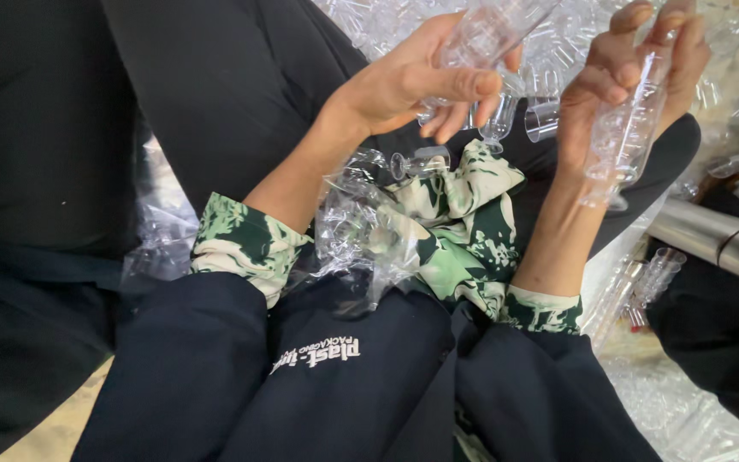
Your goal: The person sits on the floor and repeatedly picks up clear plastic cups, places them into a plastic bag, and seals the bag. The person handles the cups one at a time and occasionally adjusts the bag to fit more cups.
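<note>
My left hand (412, 81) is raised over my lap and grips a clear plastic syringe barrel (485, 34) between thumb and fingers. My right hand (635, 77) holds another clear syringe barrel (626, 141) upright, with its flanged end pointing down. On my lap lies a crumpled clear plastic bag (361, 227) with more clear plastic parts (421, 161) in and beside it. My sleeves are dark over green-and-white patterned cuffs.
A heap of clear plastic barrels (558, 43) lies ahead at the top. A metal cylinder (720, 239) lies at the right, with more clear tubes (652, 278) beside it. Dark clothing (44, 171) fills the left side.
</note>
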`<state>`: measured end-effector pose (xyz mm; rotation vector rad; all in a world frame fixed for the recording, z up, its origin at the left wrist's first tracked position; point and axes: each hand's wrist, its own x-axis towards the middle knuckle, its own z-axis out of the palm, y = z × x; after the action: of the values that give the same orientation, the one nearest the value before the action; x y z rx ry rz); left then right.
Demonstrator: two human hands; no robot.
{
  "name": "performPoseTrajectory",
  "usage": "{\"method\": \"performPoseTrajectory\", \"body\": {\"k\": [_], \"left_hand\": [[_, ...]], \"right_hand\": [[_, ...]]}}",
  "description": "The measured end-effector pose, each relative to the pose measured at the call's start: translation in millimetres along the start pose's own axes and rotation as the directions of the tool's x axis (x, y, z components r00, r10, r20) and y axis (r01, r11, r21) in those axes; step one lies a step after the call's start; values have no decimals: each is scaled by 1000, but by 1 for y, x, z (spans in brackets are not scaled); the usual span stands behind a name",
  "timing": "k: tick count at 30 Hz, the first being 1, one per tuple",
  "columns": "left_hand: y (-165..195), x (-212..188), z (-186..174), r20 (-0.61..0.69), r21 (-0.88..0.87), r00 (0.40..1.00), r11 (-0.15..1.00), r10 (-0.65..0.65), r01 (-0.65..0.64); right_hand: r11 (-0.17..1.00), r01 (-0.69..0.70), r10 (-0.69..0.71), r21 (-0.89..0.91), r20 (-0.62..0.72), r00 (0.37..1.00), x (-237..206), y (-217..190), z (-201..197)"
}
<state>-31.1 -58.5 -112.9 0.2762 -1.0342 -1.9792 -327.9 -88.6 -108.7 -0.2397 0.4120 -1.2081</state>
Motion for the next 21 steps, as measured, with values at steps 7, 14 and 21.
{"method": "performPoseTrajectory", "body": {"k": [7,14,21], "left_hand": [[4,0,7,103,19,974,979,-204,203],[-8,6,10,-67,121,994,989,-82,90],[-28,5,-4,-37,32,998,998,-47,48]], "right_hand": [[751,130,-15,-648,179,984,-20,2,29],[547,119,-29,-829,124,992,-25,17,67],[588,96,-3,-803,117,993,-23,21,64]]}}
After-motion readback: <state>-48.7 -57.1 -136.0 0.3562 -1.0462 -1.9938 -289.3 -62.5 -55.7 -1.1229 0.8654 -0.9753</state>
